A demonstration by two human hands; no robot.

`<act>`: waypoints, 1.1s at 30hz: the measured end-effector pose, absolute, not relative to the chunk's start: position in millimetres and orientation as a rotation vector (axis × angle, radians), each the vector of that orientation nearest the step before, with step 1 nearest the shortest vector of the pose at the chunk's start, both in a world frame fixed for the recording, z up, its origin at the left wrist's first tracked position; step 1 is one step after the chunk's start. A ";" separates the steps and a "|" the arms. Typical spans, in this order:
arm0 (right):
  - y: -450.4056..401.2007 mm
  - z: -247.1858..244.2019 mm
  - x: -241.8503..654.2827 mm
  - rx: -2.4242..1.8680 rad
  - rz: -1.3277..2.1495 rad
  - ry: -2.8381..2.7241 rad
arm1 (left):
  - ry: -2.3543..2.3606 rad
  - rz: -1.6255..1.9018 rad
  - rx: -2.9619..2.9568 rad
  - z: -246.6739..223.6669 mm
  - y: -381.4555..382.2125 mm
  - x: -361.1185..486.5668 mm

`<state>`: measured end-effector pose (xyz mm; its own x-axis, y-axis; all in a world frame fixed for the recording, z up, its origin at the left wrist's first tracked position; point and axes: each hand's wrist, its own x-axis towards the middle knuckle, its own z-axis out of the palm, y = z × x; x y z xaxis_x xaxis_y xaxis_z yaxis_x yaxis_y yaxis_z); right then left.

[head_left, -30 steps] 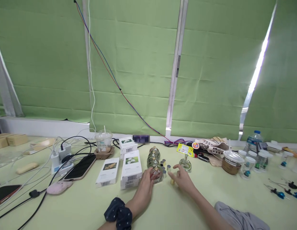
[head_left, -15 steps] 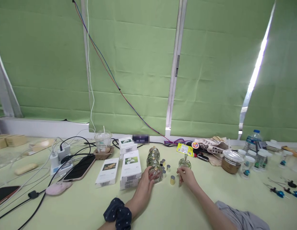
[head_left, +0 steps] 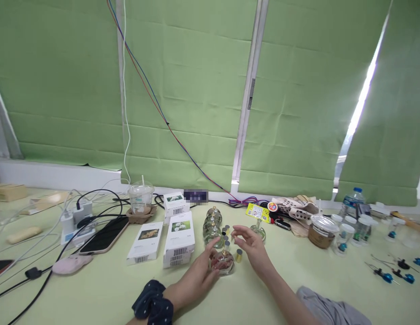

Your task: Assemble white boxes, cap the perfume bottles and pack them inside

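My left hand [head_left: 198,270] grips the left side of a round glass bottle [head_left: 224,265] with something reddish inside. The bottle stands on the table near me, with a narrow neck on top. Just right of it, my right hand [head_left: 252,249] hovers with fingers bent and apart, holding nothing. A small gold cap [head_left: 239,256] stands between that hand and the bottle. More clear glass bottles [head_left: 212,228] form a row behind, with several small caps [head_left: 226,231] beside them. Past my right fingers stands another glass bottle [head_left: 259,232], partly hidden by the hand.
White boxes [head_left: 179,239] with flower pictures stand left of the bottles. Further left are a phone [head_left: 105,235], cables and a plastic cup [head_left: 141,198]. To the right are a lidded brown cup [head_left: 321,232], small clear jars [head_left: 343,239] and blue-and-black small parts [head_left: 386,276].
My left hand has drawn the bottle with reddish contents toward me, out of the row. My right hand has moved left from the separate bottle, and its fingers have spread.
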<state>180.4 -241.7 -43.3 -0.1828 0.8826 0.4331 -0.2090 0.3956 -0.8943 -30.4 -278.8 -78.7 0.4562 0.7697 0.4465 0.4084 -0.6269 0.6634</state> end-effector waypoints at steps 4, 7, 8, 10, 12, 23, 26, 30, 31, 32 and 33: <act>-249.8 -46.2 169.8 -0.677 1.159 -1.496 | 0.941 1.032 2.255 -69.0 -283.3 -25.5; -251.5 -49.0 167.8 -0.750 1.153 -1.527 | 0.931 1.036 2.252 -61.4 -287.5 -22.2; -251.5 -49.8 167.7 -0.766 1.150 -1.532 | 0.931 1.035 2.250 -60.0 -288.5 -21.7; -251.1 -50.8 167.8 -0.781 1.145 -1.543 | 0.939 1.031 2.248 -58.9 -289.4 -21.7; -250.4 -51.5 167.5 -0.789 1.124 -1.557 | 0.944 1.024 2.248 -59.4 -289.5 -22.2; -250.8 -51.8 167.6 -0.822 1.116 -1.583 | 0.946 1.035 2.217 -57.9 -290.3 -19.7; -250.7 -51.8 168.0 -0.825 1.125 -1.571 | 0.945 1.031 2.214 -57.1 -290.1 -19.7; -250.1 -52.0 167.2 -0.801 1.157 -1.554 | 0.940 1.047 2.216 -56.8 -290.5 -19.7; -249.8 -52.2 167.2 -0.799 1.162 -1.554 | 0.940 1.055 2.214 -57.3 -290.5 -19.6; -249.5 -52.4 167.2 -0.800 1.164 -1.554 | 0.936 1.061 2.205 -58.0 -290.3 -19.5; -249.2 -52.7 167.2 -0.802 1.163 -1.553 | 0.929 1.066 2.190 -59.1 -290.0 -19.5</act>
